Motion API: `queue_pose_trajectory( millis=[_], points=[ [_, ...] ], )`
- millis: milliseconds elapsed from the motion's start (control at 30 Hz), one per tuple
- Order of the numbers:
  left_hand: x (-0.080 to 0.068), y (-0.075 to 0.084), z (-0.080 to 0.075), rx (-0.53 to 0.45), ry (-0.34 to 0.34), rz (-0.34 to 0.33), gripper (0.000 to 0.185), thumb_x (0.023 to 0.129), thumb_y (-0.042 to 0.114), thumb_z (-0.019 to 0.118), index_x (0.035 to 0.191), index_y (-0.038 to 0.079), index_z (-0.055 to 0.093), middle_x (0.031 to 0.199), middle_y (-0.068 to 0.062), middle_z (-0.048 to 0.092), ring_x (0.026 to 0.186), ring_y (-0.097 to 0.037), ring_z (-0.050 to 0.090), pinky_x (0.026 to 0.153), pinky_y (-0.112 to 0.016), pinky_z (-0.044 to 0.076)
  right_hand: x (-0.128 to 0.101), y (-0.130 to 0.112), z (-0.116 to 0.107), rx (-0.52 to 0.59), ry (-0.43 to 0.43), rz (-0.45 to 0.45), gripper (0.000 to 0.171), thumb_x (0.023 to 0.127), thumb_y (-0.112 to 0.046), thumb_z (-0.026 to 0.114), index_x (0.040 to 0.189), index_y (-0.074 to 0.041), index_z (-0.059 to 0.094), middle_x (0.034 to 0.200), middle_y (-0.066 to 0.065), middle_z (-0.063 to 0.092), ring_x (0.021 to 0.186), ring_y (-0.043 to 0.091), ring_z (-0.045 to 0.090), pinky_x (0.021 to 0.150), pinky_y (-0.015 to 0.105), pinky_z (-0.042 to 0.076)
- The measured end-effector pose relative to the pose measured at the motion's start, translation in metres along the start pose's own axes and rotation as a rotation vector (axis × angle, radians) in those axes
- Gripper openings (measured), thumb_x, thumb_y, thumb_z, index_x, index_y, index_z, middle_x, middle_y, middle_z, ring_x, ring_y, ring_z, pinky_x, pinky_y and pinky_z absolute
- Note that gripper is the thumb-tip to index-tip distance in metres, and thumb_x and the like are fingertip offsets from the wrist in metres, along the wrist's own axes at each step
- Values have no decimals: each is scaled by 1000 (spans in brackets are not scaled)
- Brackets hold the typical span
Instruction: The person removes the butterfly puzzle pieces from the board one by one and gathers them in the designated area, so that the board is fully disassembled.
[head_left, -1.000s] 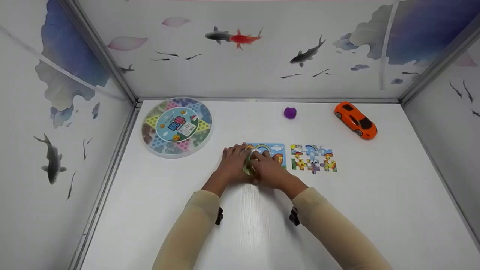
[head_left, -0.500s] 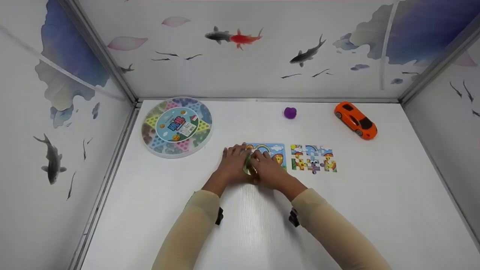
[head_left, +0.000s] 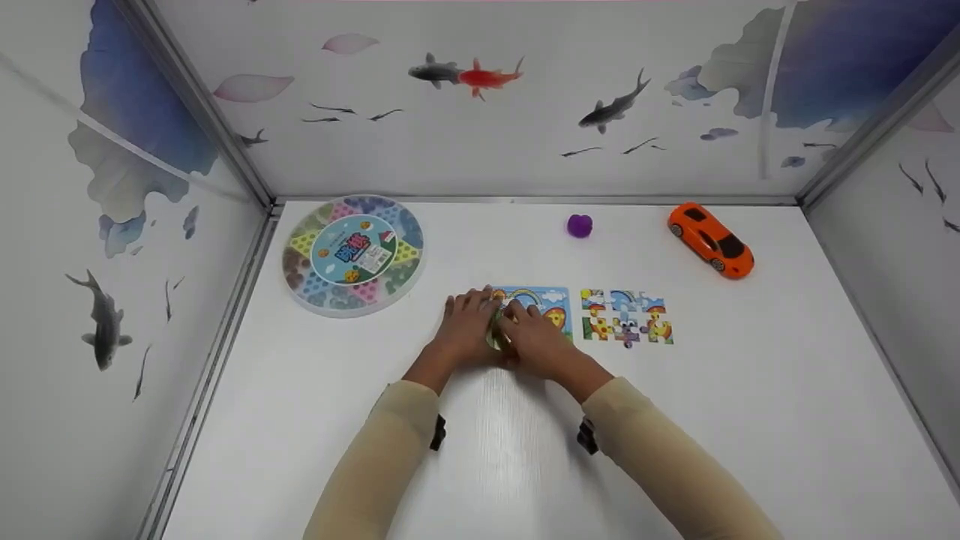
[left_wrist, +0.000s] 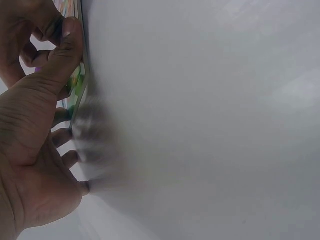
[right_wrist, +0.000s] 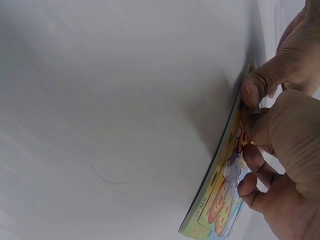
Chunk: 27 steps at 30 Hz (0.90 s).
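Observation:
A cartoon jigsaw puzzle board point(head_left: 555, 301) with a blue sky and a rainbow lies flat mid-table in the head view. My left hand point(head_left: 466, 330) grips its left end, with the thumb point(left_wrist: 67, 52) along the near edge and the fingers spread past the far side. My right hand point(head_left: 540, 341) bends over the same end, its thumb and index finger pinching at the puzzle right beside the left thumb. In the right wrist view the board point(right_wrist: 215, 205) shows its printed near edge; the pinched spot is hidden by the fingers.
Several puzzle pieces point(head_left: 660, 328) lie in two rows right of the board. A round board game box point(head_left: 405, 217) stands at the back left. Toward the back are a small purple object point(head_left: 580, 226) and an orange toy car point(head_left: 709, 240). Walls enclose the table's back and sides.
Both hands stay at the board's left end. The right fingers shift only slightly there, and the green strip showing between the hands changes shape a little.

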<state>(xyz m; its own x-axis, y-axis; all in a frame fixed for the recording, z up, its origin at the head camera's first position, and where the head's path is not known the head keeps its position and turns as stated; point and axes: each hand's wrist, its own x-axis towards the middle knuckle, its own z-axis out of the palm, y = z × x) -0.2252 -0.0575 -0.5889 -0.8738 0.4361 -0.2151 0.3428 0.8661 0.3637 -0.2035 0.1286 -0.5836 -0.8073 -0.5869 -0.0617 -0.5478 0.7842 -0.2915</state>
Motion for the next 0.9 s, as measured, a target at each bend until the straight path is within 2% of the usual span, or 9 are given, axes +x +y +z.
queue_pose_trajectory(
  millis=[300,500,700,900],
  points=[
    [-2,0,-2,-20,-2,-1,106,89,65,85,173,17,40,183,-10,27,170,-39,24,137,-68,17,-1,0,-1,39,-24,0,57,100,-38,85,144,-7,66,150,16,55,128,40,58,107,55,57],
    [-2,-1,-2,-7,-6,-1,106,90,63,85,173,17,38,183,-11,27,171,-38,23,137,-68,17,-2,1,-6,116,-70,0,49,101,-34,84,140,-7,70,151,16,54,134,39,55,112,55,56],
    [-4,1,-4,-10,3,15,108,89,61,87,173,15,38,183,-13,28,170,-39,24,136,-68,19,-3,3,-10,124,-92,-31,46,103,-33,82,141,-10,72,150,16,56,133,39,54,110,57,55],
    [-4,0,-4,-26,-3,11,112,88,63,87,175,17,34,184,-12,26,170,-39,22,137,-68,16,-5,6,-13,100,-89,-90,44,103,-29,81,141,-8,71,148,17,56,127,37,54,105,54,57]
  ],
)
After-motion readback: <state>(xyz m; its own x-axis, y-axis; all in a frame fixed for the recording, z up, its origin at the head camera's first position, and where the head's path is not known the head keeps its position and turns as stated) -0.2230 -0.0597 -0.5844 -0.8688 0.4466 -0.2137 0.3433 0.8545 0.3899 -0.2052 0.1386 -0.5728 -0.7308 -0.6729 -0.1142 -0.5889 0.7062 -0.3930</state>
